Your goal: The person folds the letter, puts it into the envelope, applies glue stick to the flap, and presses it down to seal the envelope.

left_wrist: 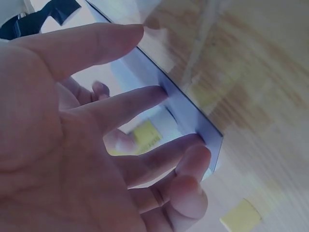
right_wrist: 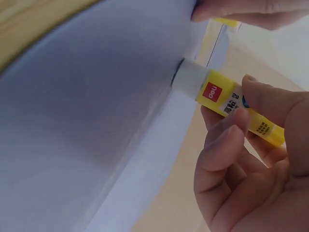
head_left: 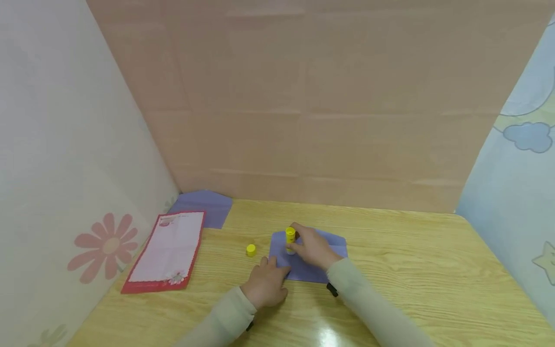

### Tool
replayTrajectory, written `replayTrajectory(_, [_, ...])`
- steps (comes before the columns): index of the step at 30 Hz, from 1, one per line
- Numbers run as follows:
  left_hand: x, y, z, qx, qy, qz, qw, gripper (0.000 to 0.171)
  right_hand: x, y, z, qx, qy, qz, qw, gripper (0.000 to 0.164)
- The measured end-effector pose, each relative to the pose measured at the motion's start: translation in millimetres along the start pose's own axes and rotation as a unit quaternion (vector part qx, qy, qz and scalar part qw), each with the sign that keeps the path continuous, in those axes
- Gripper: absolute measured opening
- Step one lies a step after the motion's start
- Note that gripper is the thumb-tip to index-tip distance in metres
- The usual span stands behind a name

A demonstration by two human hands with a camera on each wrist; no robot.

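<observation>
My right hand (head_left: 313,246) grips a yellow glue stick (head_left: 290,237) between thumb and fingers. Its white end meets the purple envelope (head_left: 303,271) lying on the table, near the flap's fold; the right wrist view shows the glue stick (right_wrist: 227,99) with a red label patch. My left hand (head_left: 265,283) rests at the envelope's lower left edge. In the left wrist view its fingers (left_wrist: 125,108) reach out, fingertips on the envelope's margin. Left of the envelope stands the small yellow cap (head_left: 251,250).
A white sheet of letter paper (head_left: 171,248) with a red border lies at the left. Behind it is a second purple envelope (head_left: 208,207). The wooden table (head_left: 416,270) meets a tan paper-covered wall (head_left: 303,106) at the back.
</observation>
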State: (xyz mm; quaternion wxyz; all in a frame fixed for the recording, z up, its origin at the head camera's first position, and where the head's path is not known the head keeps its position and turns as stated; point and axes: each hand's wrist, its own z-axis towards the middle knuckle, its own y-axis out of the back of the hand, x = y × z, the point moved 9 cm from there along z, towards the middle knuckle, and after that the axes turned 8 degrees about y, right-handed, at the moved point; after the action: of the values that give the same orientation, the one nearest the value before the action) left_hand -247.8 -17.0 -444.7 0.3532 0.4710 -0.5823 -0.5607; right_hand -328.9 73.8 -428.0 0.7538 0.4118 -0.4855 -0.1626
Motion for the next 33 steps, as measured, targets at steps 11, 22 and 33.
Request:
replayTrajectory(11, [3.5,-3.7,1.3,0.002,0.006,0.005,1.0000,0.050,-20,22,-28,-0.024,-0.018,-0.025,0.999,0.035])
replayTrajectory(22, [6.5,-0.5,1.2,-0.005,-0.002,-0.016,0.9999,0.051,-43,47,-46,-0.034,-0.043,-0.055,0.997,0.037])
replayTrajectory(33, [8.3,-1.3,0.7,0.003,-0.008,-0.025,0.9997,0.050,-61,67,-64,-0.031,-0.063,-0.072,0.995,0.043])
